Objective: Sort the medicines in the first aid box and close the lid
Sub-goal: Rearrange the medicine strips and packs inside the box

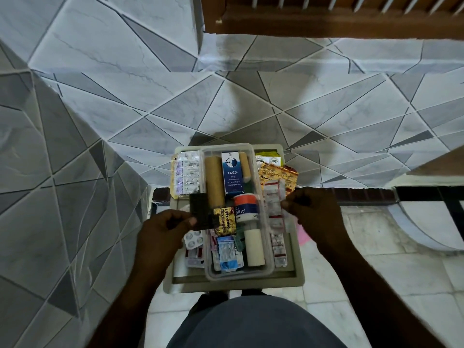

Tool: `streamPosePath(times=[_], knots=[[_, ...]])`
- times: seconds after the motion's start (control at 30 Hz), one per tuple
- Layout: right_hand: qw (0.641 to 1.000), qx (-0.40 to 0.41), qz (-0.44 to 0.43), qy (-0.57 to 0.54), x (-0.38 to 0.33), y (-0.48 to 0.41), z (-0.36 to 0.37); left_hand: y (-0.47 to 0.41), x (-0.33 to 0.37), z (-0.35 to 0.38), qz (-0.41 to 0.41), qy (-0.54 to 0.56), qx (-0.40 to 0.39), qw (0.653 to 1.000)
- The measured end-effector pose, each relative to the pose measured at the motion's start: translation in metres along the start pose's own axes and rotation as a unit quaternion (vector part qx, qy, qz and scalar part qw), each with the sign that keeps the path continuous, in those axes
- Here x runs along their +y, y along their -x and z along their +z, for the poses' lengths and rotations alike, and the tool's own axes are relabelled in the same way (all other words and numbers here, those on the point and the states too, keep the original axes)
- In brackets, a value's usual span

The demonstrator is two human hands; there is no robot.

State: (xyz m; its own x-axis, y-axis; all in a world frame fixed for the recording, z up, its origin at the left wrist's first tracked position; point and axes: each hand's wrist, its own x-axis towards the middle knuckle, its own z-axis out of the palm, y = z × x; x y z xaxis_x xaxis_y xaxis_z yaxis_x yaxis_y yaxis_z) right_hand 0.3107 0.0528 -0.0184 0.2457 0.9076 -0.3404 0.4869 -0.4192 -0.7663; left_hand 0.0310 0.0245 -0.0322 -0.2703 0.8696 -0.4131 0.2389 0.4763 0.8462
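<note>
An open grey first aid box (297,275) stands below me with a clear plastic tray (266,268) set in its middle. The tray holds a tan bandage roll (214,182), a blue medicine carton (231,175), an adhesive tape roll (246,206), a white roll (254,247) and blue sachets (227,254). My left hand (163,229) pinches a dark blister strip (199,209) over the tray's left edge, beside a gold tablet strip (224,221). My right hand (311,214) grips a white and red blister strip (276,209) above the box's right compartment.
Silver blister strips (187,175) fill the left compartment, orange and yellow packets (276,172) the far right one. Grey patterned tiles cover the wall ahead and a step to the left. A wooden frame (326,18) runs along the top. A pink item (302,236) lies right of the box.
</note>
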Motion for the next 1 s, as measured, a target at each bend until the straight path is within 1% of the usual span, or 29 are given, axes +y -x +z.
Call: streamPosePath(times=[0.07, 0.13, 0.2, 0.3, 0.4, 0.53, 0.6, 0.67, 0.73, 0.8, 0.83, 0.9, 0.97, 1.0], knots=[[0.999, -0.048, 0.002, 0.012, -0.005, 0.006, 0.011, 0.0, -0.002, 0.012, 0.006, -0.02, -0.002, 1.0], [0.995, -0.089, -0.001, 0.036, -0.005, 0.014, 0.027, -0.003, -0.004, 0.022, 0.021, -0.065, 0.014, 0.998], [0.99, -0.114, -0.009, 0.084, -0.003, 0.021, 0.042, -0.003, -0.003, 0.03, 0.051, -0.116, 0.026, 0.992], [0.984, -0.14, 0.002, 0.108, 0.003, 0.027, 0.058, -0.001, -0.004, 0.039, 0.113, -0.211, 0.034, 0.97], [0.982, -0.144, 0.002, 0.126, 0.006, 0.029, 0.065, -0.001, -0.01, 0.041, 0.162, -0.297, 0.037, 0.94], [0.978, -0.143, -0.014, 0.15, 0.009, 0.028, 0.064, 0.005, -0.01, 0.046, 0.195, -0.369, 0.009, 0.909], [0.968, -0.143, -0.039, 0.203, 0.009, 0.03, 0.066, 0.008, -0.009, 0.049, 0.199, -0.426, -0.013, 0.882], [0.954, -0.127, -0.072, 0.261, 0.01, 0.033, 0.069, 0.008, -0.008, 0.05, 0.193, -0.479, -0.039, 0.856], [0.944, -0.116, -0.098, 0.292, 0.01, 0.035, 0.072, 0.007, -0.009, 0.048, 0.189, -0.511, -0.061, 0.837], [0.934, -0.122, -0.119, 0.315, 0.011, 0.036, 0.073, 0.009, -0.008, 0.047, 0.185, -0.537, -0.07, 0.82], [0.929, -0.127, -0.127, 0.324, 0.011, 0.035, 0.073, 0.009, -0.009, 0.047, 0.183, -0.541, -0.074, 0.817], [0.925, -0.139, -0.131, 0.329, 0.011, 0.033, 0.073, 0.01, -0.011, 0.046, 0.18, -0.517, -0.074, 0.833], [0.926, -0.167, -0.13, 0.313, 0.01, 0.03, 0.069, 0.008, -0.016, 0.042, 0.194, -0.459, -0.059, 0.865], [0.934, -0.182, -0.12, 0.282, 0.009, 0.027, 0.065, 0.006, -0.018, 0.04, 0.209, -0.417, -0.045, 0.884]])
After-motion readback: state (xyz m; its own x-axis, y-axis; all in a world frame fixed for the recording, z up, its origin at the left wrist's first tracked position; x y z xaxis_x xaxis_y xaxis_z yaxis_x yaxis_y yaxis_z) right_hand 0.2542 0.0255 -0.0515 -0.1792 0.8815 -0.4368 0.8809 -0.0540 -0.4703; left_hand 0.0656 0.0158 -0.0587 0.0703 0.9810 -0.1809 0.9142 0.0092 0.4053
